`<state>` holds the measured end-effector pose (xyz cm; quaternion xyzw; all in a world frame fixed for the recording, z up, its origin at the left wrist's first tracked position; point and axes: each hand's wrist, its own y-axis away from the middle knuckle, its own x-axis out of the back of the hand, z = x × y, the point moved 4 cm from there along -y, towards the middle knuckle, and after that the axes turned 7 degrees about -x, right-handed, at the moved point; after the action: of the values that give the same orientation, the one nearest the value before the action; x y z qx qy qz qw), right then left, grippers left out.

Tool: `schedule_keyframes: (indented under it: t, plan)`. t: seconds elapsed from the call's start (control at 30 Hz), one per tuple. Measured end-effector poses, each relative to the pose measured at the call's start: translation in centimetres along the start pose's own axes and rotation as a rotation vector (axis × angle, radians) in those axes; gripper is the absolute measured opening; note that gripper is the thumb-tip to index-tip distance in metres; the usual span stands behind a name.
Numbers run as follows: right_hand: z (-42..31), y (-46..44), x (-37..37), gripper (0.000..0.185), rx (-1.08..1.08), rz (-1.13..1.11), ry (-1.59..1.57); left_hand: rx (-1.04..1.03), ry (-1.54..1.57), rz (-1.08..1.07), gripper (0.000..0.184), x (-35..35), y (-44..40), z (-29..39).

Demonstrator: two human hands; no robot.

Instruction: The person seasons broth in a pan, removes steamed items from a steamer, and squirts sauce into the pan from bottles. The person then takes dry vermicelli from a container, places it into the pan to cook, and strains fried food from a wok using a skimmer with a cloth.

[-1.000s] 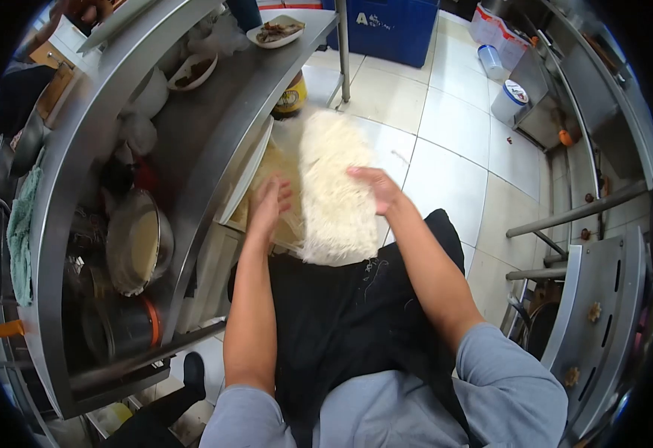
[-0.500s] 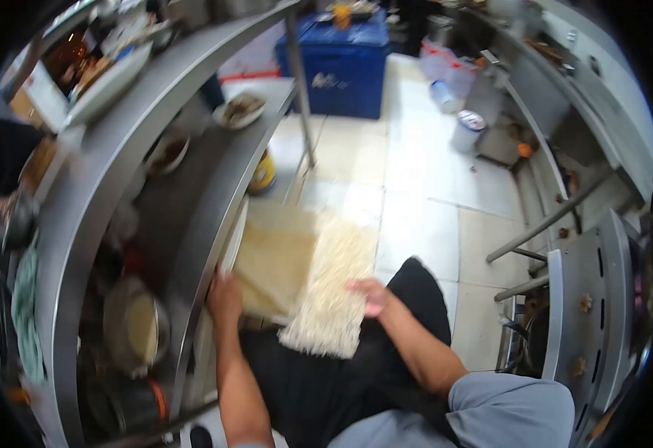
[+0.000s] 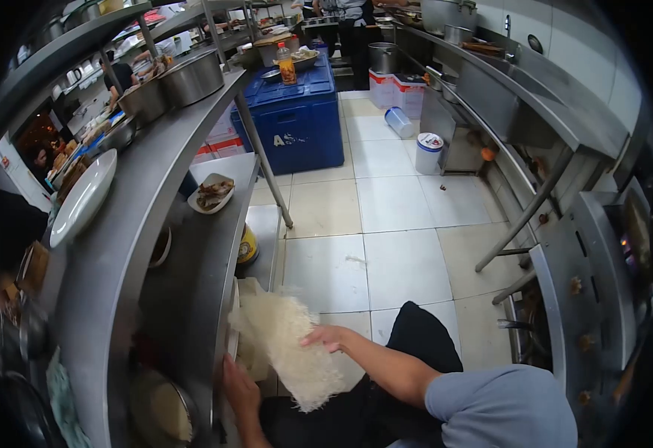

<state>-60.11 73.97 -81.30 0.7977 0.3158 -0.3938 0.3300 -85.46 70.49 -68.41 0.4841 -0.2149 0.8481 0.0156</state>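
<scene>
A flat slab of dry white noodles (image 3: 293,349) lies tilted low in the middle, with frayed strands at its lower end. My right hand (image 3: 325,338) touches its right edge, thumb and fingers around that side. My left hand (image 3: 241,387) is against the steel shelf's edge, beside a pale container (image 3: 234,319); its fingertips are hidden. Thin pale sheeting (image 3: 249,290) shows behind the slab's upper left.
A steel rack (image 3: 110,299) runs along my left, holding pots, plates and a bowl of food (image 3: 212,193). Ahead are a blue chest (image 3: 293,119) and white tubs (image 3: 429,152). Steel counters and a stove (image 3: 576,284) line the right. Several people stand farther off.
The view has tilted up toward the room. The noodle slab has shifted left toward the shelf, still at my right hand. My left hand has gone from beside the slab to the shelf's edge.
</scene>
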Motion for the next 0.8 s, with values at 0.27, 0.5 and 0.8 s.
schedule_keyframes:
  t: [0.27,0.5,0.8]
  plan:
    - [-2.7,16.0,-8.1,0.069,-0.039,0.144,-0.098,0.468,0.301,-0.529,0.086,6.0,14.4,5.9]
    - [-9.5,25.4,-22.0,0.063,0.184,0.275,-0.153,0.452,1.07,-0.636,0.088,16.2,-4.5,20.3]
    - [-22.9,38.3,-45.0,0.069,0.218,0.441,0.011,0.616,1.525,-0.736,0.063,26.7,-15.8,41.1]
